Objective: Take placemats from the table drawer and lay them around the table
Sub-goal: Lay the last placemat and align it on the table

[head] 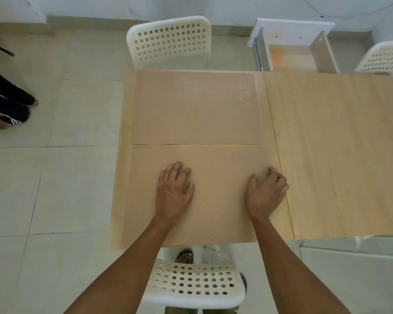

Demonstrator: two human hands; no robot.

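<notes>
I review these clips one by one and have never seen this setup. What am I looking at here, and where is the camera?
No machine here: a person wears a camera on the head, looking down at their own arms. On the wooden table lie two placemats. The left hand and right hand rest on the near placemat; neither clearly grips it. The far placemat lies beyond, edge to edge. An open drawer sticks out on the far side, with white chairs around.

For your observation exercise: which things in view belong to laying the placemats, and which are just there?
Belong: near placemat, far placemat, table, open drawer, left hand, right hand.

Just there: far chair, near chair, right chair, bystander's legs.
</notes>
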